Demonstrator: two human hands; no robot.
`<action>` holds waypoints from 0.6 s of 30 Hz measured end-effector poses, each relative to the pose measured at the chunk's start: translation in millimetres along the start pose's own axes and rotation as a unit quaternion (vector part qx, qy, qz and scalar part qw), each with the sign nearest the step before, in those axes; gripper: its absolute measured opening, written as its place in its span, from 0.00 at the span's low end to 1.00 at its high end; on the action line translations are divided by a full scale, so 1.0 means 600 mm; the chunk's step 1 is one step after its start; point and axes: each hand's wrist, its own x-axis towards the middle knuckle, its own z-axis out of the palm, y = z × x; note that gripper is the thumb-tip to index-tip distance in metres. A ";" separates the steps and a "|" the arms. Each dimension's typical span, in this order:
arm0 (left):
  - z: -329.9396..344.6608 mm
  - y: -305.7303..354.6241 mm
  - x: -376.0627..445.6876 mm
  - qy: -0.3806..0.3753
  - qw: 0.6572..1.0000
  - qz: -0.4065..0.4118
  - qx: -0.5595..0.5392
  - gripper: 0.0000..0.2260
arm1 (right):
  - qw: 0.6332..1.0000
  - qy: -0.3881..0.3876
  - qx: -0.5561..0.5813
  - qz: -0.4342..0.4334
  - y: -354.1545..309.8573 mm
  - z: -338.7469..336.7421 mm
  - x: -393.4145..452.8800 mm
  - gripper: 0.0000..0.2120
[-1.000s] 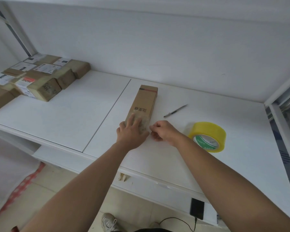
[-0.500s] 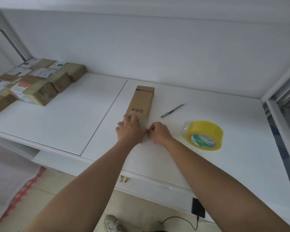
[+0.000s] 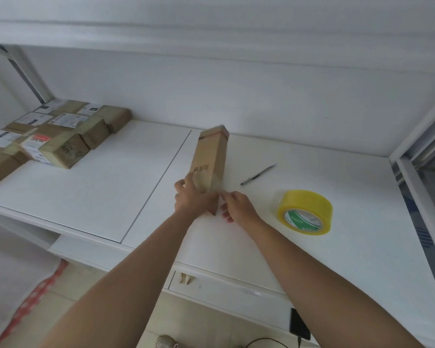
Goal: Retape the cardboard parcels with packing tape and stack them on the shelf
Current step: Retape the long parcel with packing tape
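Head view: left hand [image 3: 195, 197] clasping the tilted long parcel [image 3: 210, 159], right hand [image 3: 237, 205] apparently pinching its tape.

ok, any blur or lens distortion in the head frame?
Head view: the long brown cardboard parcel is motion-smeared at its far end, the print on it unreadable; both hands soft; the yellow packing tape roll fairly crisp. Wide-angle bowing bends the shelf edges; light flat, shadows faint.

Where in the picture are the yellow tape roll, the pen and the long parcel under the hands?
yellow tape roll [image 3: 309, 200]: head view, on its yellow outer band.
pen [image 3: 258, 174]: head view, on the middle of its barrel.
long parcel [image 3: 209, 154]: head view, on its top face.
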 end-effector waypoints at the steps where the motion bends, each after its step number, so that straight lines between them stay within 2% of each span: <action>1: -0.012 0.000 -0.008 -0.036 0.994 -0.009 -0.105 0.36 | 0.998 -0.021 0.054 0.012 -0.004 0.001 -0.005 0.21; 3: -0.030 -0.002 -0.027 -0.140 0.945 -0.015 -0.297 0.28 | 0.988 -0.072 0.134 0.024 -0.006 0.007 -0.012 0.26; 5: -0.037 -0.007 -0.047 -0.216 0.896 -0.015 -0.387 0.20 | 0.978 -0.094 0.187 0.014 -0.005 0.018 -0.019 0.31; 7: -0.039 -0.014 -0.058 -0.221 0.890 -0.013 -0.400 0.18 | 0.976 -0.081 0.204 -0.001 -0.005 0.027 -0.027 0.39; 9: -0.037 -0.019 -0.063 -0.220 0.904 0.005 -0.368 0.23 | 0.981 -0.061 0.184 -0.021 -0.004 0.033 -0.037 0.45; 11: -0.037 -0.022 -0.069 -0.229 0.911 0.017 -0.343 0.28 | 0.986 -0.048 0.155 -0.045 0.002 0.036 -0.044 0.45; 13: -0.039 -0.022 -0.076 -0.237 0.905 0.018 -0.352 0.26 | 0.988 -0.046 0.134 -0.067 0.009 0.039 -0.049 0.43; 15: -0.041 -0.021 -0.082 -0.257 0.883 0.004 -0.392 0.21 | 0.987 -0.046 0.129 -0.080 0.016 0.040 -0.051 0.39; 18: -0.046 -0.029 -0.083 -0.302 0.833 -0.014 -0.464 0.22 | 0.983 -0.037 0.150 -0.098 0.017 0.028 -0.059 0.33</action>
